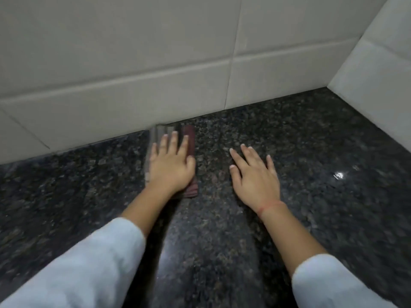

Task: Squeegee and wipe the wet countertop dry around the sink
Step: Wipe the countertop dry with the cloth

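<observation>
Wall: pale tiles (124,63) fill the far half of the scene, and a second tiled face closes the corner at far right.
Counter: dark speckled stone (311,141) runs from the near edge back to the tiles; one bright glint at right, but wet and dry patches cannot be told apart (the picture is smeared).
Sink: not in view.
Sleeves: pale, one on each forearm, at near left and near right.
Left hand: the left hand (171,165) lies palm down on the cloth, fingers spread and flat, pressing on it without closing around it.
Right hand: the right hand (255,176) lies flat on bare stone to the right of the cloth, fingers apart, holding nothing; a thin red thread circles the wrist.
Cloth: a folded cloth (189,134), grey on its left part and dark red on its right, sits under the left hand with its far end just at the foot of the tiles.
Key relation: the cloth's long axis runs near to far, so a sideways stroke would likely sweep its full length along the wall joint; the left hand is already on it, the right only near.
Writing: none readable.
</observation>
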